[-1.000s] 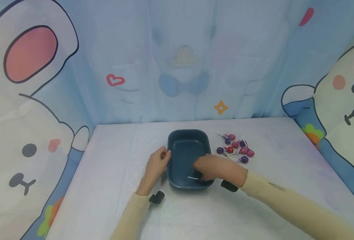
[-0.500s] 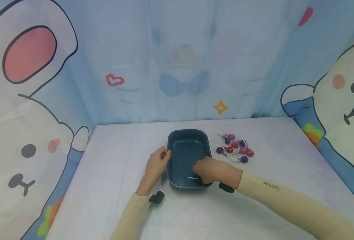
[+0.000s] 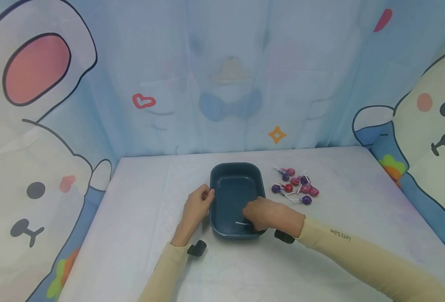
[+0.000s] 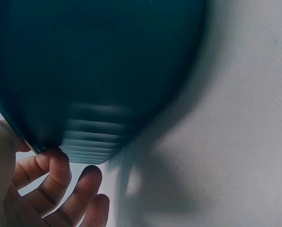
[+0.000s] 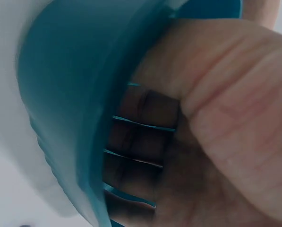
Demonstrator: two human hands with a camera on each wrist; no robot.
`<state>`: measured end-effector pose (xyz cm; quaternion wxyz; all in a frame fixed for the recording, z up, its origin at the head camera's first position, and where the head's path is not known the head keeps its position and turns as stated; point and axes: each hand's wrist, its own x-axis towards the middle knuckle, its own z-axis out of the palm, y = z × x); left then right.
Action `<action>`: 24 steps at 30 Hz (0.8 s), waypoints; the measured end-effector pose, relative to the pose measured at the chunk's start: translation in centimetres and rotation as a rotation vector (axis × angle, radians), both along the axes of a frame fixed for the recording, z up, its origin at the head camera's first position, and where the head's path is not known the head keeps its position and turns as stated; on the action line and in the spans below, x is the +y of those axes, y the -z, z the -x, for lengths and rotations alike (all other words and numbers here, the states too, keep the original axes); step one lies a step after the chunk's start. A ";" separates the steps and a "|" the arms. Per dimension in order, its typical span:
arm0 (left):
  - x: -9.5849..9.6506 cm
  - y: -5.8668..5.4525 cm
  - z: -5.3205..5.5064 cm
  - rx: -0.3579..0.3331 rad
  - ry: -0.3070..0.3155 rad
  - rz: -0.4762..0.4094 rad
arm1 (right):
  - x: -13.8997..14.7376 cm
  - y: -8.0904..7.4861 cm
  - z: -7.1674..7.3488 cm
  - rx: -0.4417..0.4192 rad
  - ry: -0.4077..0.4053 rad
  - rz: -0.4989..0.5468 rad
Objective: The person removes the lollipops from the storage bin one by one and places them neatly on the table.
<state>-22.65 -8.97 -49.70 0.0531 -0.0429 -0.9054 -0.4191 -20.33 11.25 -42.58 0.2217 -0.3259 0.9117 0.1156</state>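
Observation:
A dark teal plastic bin point(image 3: 234, 188) stands on the table. At its left side my left hand point(image 3: 197, 205) pinches the rim between thumb and forefinger, the other fingers loosely bent outside the wall. My right hand point(image 3: 269, 216) reaches over the right rim into the near right part of the bin, fingers pointing down. From under these fingers the white stick of a lollipop point(image 3: 241, 223) pokes out to the left, close over the bin floor. The fingertips and the lollipop's head are hidden by the hand. In the right wrist view the bin wall point(image 5: 74, 94) covers the fingertips.
Right of the bin lies a loose group of lollipops in purple, red and pink wrappers, among them a purple lollipop point(image 3: 306, 200) nearest the front. A white cloth covers the table point(image 3: 151, 188). Behind hangs a blue cartoon curtain point(image 3: 169, 63).
My right hand and forearm have shifted slightly, and the lollipop's head that showed beside the fingers is now covered. My left hand and the bin have stayed in place.

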 end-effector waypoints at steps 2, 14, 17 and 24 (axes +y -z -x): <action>0.0 0.0 0.0 0.001 -0.001 0.001 | 0.1 -0.2 0.2 0.007 0.000 0.026; 0.0 0.0 0.0 0.000 -0.006 0.012 | 1.9 -3.6 1.1 0.028 0.024 0.251; 0.0 0.0 0.0 -0.001 -0.007 0.018 | 2.7 -4.3 1.3 0.032 0.025 0.286; 0.1 -0.1 -0.1 -0.002 -0.005 0.012 | 4.9 -5.6 2.1 0.072 0.043 0.326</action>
